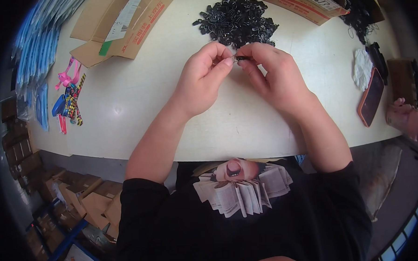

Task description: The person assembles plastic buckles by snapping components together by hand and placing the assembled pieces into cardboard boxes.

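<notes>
A heap of small black clip-like pieces [236,21] lies on the white table [218,130], just beyond my hands. My right hand [271,72] pinches a small black piece [243,58] between thumb and forefinger. Close beside it, my left hand [205,74] has its thumb and forefinger pressed together at the near end of a thin light-coloured bit joined to that piece. The fingertips of both hands almost meet, and the thin bit is too small to make out.
An open cardboard box [134,31] stands back left, another [301,3] back right. Colourful straps [72,99] and plastic-wrapped blue packs [37,54] lie left. On the right are a phone [370,98], white tissue [362,68] and another person's hand [404,117].
</notes>
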`<state>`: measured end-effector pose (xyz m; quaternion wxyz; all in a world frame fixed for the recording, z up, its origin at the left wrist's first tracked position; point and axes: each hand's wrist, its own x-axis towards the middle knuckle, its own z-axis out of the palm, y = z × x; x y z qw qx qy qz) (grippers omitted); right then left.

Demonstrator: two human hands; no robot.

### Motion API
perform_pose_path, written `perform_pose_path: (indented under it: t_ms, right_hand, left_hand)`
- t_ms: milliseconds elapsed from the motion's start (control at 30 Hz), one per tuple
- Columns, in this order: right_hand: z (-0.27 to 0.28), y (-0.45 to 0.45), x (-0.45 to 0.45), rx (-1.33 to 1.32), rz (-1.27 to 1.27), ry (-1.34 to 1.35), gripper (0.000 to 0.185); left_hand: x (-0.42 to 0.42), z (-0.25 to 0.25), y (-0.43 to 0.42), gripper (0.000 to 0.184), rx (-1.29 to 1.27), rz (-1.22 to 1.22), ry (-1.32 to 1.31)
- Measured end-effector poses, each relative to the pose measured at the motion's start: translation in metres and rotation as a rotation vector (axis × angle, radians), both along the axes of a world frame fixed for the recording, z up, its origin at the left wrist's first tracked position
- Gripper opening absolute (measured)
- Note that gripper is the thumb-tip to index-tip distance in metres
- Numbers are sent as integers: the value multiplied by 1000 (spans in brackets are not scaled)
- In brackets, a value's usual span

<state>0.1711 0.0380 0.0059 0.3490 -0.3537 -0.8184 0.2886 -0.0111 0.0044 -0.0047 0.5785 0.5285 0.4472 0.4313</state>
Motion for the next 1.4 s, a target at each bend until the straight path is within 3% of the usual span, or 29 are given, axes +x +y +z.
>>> perform_pose_path:
  t_ms: [333,433,533,633,833,933,1033,1233,1333,1400]
  right_hand:
    - [-2,-2,0,-284,61,170,9]
    - [-5,-3,-1,-451,78,272,11]
    - [-2,-2,0,-482,16,212,12]
    - [-2,-1,0,-513,24,240,11]
    - [-3,-2,-1,-417,32,218,11]
    - [-2,-2,-1,-330,61,176,11]
    - [-1,-1,1,-339,82,94,10]
    - [-1,-1,0,-622,38,224,9]
    - [-2,-1,0,-674,69,287,9]
    - [-1,0,0,-713,80,302,9]
  left_hand:
    - [-5,0,1,10,-13,-85,20]
    - [-3,5,1,10,47,11,128]
    - [1,10,-1,10,155,105,211]
    - [4,11,-1,12,421,138,466]
    - [3,8,-3,12,201,102,337]
    - [0,10,-3,11,-36,13,211]
    - [-3,9,-1,10,-66,-29,183]
    - [5,13,0,12,511,193,532]
    - [3,7,3,12,718,191,681]
    - [2,8,2,10,698,195,703]
